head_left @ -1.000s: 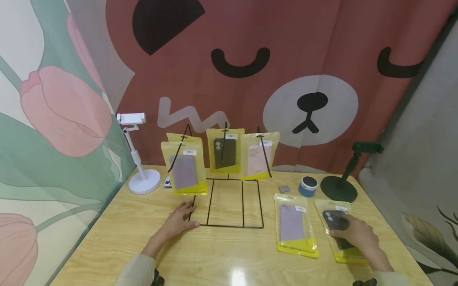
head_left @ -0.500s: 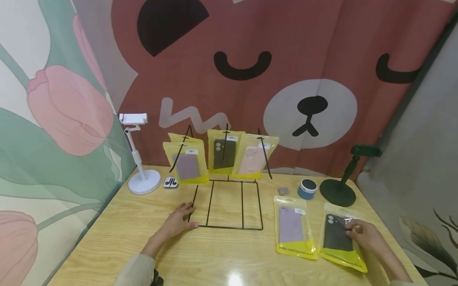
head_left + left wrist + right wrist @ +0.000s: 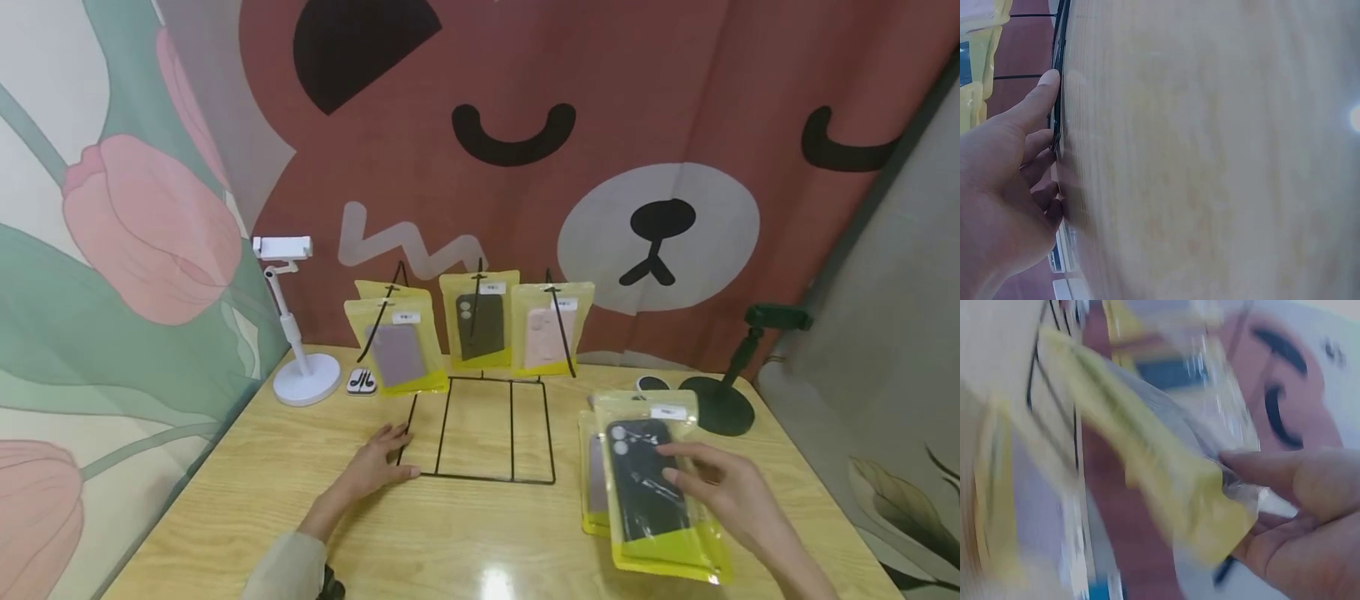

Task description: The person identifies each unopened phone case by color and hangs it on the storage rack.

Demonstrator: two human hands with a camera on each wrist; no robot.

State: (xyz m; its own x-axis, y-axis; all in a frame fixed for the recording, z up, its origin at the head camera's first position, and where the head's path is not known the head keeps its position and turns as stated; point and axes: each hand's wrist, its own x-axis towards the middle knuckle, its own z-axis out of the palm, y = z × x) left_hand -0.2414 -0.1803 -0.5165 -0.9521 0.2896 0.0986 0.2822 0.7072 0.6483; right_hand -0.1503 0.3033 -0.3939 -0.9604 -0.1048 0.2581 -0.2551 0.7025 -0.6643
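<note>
A black wire display rack (image 3: pixel 512 433) stands on the wooden table. My left hand (image 3: pixel 375 462) rests at its front left corner, the thumb against the front bar and fingers at the side bar. My right hand (image 3: pixel 727 492) pinches the right side of a yellow-edged clear bag holding a black phone case (image 3: pixel 645 475), raised and tilted above the table. In the right wrist view the bag (image 3: pixel 1166 462) appears blurred and nearly edge-on. On the rack's hooks hang bagged phone cases: purple (image 3: pixel 397 354) with another behind it, black (image 3: pixel 480 325), and pink (image 3: pixel 550 329).
Another bagged purple case (image 3: pixel 597 479) lies partly hidden behind the raised bag. A white phone stand (image 3: pixel 306 379) and boxed earphones (image 3: pixel 362 382) sit at the back left. A dark green stand (image 3: pixel 718 404) and a mostly hidden round speaker (image 3: pixel 652 384) are back right.
My right hand has lifted the bagged black case off the table and carried it left, over the bagged purple case. The hanging bags have swung; my left hand has stayed at the rack.
</note>
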